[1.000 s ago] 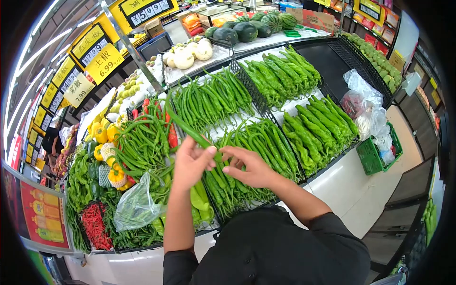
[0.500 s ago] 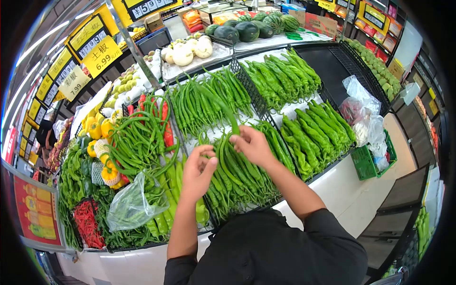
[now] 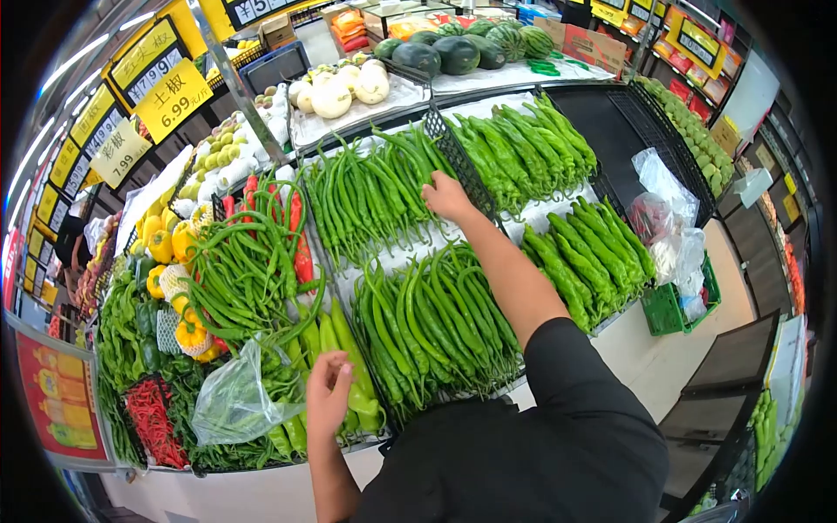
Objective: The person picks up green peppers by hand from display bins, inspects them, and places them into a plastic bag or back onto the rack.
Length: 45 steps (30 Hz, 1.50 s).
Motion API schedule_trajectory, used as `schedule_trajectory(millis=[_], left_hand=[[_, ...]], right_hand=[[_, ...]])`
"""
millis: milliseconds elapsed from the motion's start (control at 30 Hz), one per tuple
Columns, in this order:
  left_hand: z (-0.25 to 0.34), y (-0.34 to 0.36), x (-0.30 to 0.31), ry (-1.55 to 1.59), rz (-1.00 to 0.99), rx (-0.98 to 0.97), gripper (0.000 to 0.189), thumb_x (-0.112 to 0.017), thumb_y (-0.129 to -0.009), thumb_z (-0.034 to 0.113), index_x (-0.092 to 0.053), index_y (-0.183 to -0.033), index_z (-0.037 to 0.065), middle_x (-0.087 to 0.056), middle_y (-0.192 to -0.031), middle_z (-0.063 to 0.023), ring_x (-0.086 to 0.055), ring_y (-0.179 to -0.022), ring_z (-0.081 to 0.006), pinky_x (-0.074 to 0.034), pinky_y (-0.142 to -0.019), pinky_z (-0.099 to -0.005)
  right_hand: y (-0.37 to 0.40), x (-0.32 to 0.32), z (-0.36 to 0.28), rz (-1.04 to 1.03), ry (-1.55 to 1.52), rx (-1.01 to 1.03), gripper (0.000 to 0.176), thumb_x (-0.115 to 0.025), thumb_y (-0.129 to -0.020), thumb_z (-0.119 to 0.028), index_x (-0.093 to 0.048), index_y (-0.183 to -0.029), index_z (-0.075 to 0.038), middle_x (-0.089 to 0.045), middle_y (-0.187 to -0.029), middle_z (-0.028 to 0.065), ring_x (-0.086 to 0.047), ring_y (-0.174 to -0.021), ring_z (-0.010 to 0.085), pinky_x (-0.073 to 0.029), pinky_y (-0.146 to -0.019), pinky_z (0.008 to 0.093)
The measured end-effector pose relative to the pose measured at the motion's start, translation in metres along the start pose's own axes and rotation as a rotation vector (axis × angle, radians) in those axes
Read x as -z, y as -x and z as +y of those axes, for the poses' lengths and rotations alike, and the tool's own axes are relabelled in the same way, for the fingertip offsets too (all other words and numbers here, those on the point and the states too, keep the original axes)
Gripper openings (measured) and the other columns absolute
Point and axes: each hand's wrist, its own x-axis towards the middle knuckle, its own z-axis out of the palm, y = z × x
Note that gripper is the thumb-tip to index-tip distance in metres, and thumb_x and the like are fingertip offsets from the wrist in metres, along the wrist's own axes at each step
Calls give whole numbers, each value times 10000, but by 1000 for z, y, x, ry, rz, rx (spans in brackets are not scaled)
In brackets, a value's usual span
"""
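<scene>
Green peppers (image 3: 370, 196) in rows beside a black divider (image 3: 457, 159); right hand (image 3: 449, 198) just left of it, fingers bent, grip unclear; left hand (image 3: 329, 397) well below-left, fingers loosely curled, narrowly apart.

right hand (image 3: 447, 197) now farther forward

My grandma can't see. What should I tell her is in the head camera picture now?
A person's right hand reaches over long green peppers on a shop stand, while the left hand is near a clear bag. Yellow peppers and red chilies are on the left, watermelons at the back.
</scene>
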Motion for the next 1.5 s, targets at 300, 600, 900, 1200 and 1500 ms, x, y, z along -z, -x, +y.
schedule_trajectory(millis=[300, 600, 900, 1200, 1500], left_hand=[[-8, -13, 7, -5, 46, 137, 201, -573, -974, 86, -563, -1153, -4, -625, -950, -44, -582, -785, -103, -480, -716, -246], [-19, -19, 2, -69, 32, 95, 182, -584, -959, 64, -584, -1123, -17, -629, -929, -34, -577, -761, -95, -489, -696, -244], [-17, -18, 3, -88, 22, 81, 179, -589, -953, 59, -593, -1114, -17, -643, -918, -38, -578, -742, -93, -487, -690, -243], [-21, -18, 6, -96, 40, 52, 173, -591, -942, 53, -605, -1099, -18, -656, -898, -43, -574, -720, -93, -476, -667, -248], [-25, -15, 7, -98, 45, 27, 190, -599, -935, 59, -600, -1107, -22, -657, -897, -49, -567, -714, -93, -468, -665, -249]], right_hand=[[-40, -45, 14, -3, 269, -103, 268, -581, -941, -201, -548, -1008, 56, -692, -787, 184, -709, -657, 254, -553, -668, 403], [-23, -33, -22, 56, 406, -147, 303, -629, -896, -217, -536, -1008, 48, -678, -969, 272, -684, -899, 387, -536, -828, 466], [-11, -24, -21, -72, 425, -43, 437, -699, -820, -235, -564, -1160, 5, -666, -1059, 272, -639, -1029, 417, -515, -900, 480], [-9, -32, -17, -164, 542, 58, 473, -695, -808, -287, -611, -1217, -64, -668, -1099, 226, -633, -1050, 397, -519, -921, 466], [-1, -11, -18, -285, 475, 76, 500, -674, -749, -215, -607, -1227, -85, -679, -1050, 207, -637, -1014, 363, -507, -879, 443]])
